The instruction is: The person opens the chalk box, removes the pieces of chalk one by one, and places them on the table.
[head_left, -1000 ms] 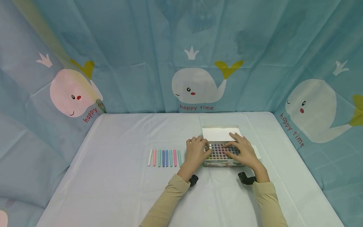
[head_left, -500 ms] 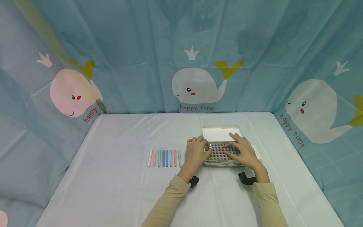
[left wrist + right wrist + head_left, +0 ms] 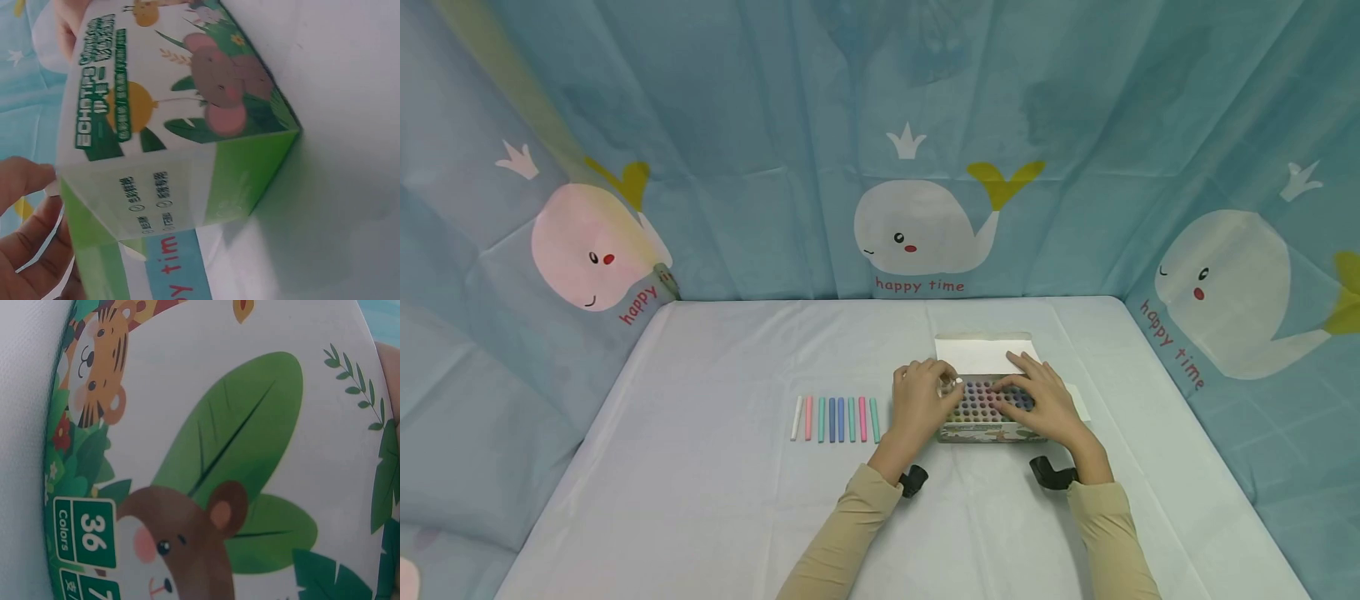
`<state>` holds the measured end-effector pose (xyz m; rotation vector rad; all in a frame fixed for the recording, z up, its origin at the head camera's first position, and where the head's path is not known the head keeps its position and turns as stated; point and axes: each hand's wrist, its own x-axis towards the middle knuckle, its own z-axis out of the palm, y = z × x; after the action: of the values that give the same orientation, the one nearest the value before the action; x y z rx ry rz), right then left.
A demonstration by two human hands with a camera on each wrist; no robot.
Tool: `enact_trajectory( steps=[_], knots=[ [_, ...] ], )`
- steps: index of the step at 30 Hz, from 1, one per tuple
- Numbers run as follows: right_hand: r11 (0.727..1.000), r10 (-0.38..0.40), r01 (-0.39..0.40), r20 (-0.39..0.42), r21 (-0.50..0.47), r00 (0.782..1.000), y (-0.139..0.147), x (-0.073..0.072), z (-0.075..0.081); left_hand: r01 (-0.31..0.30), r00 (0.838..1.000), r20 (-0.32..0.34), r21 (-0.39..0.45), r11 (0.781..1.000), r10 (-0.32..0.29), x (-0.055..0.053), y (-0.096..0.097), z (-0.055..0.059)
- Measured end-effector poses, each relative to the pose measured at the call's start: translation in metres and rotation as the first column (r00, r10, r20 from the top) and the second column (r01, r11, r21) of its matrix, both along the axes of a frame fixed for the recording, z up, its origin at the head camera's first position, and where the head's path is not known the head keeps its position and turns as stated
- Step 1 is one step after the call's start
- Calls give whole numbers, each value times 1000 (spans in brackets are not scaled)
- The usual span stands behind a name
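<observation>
My left hand (image 3: 917,403) pinches a white chalk stick (image 3: 958,381) between thumb and fingertips at the left end of the chalk box (image 3: 991,435). In the left wrist view the pale tip of that chalk (image 3: 53,187) shows between the fingertips at the box's top edge; the rest is hidden. Rows of coloured chalk ends (image 3: 977,402) fill the open box. Over its right half lies my right hand (image 3: 1048,404), thumb and index finger apart, with no chalk visible between them. The right wrist view is mostly the box's printed front (image 3: 250,425).
Left of the box, several chalk sticks (image 3: 841,418) in white, pink, green and blue lie in a row on the white tablecloth (image 3: 715,483). The box's white lid (image 3: 973,355) stands raised at the back. A side flap (image 3: 1078,402) sticks out on the right.
The white chalk in my left fingers has shifted slightly up and right at the box's left end. My right hand and the row of chalks have stayed put.
</observation>
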<state>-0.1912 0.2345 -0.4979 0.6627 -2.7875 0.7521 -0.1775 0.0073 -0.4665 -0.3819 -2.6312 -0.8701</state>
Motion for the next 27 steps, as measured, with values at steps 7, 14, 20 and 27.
enact_trajectory(
  steps=[7, 14, 20, 27],
  knots=[
    [1000, -2, 2, -2, 0, 1000, 0, -1, -1, 41, 995, 78, 156, 987, -54, 2, -2, 2],
    [1000, -1, 1, -17, 0, 1000, 0, -1, -1, 42, 999, 16, 248, 968, -47, 1, -7, 4],
    [1000, -2, 2, -4, 3, 1000, 0, 0, 0, 49, 999, -4, 318, 947, -51, 3, -15, 9],
    [1000, -3, 3, -3, 12, 1000, 0, 0, -1, 37, 999, -18, 320, 947, -33, 4, -25, 12]
  ],
)
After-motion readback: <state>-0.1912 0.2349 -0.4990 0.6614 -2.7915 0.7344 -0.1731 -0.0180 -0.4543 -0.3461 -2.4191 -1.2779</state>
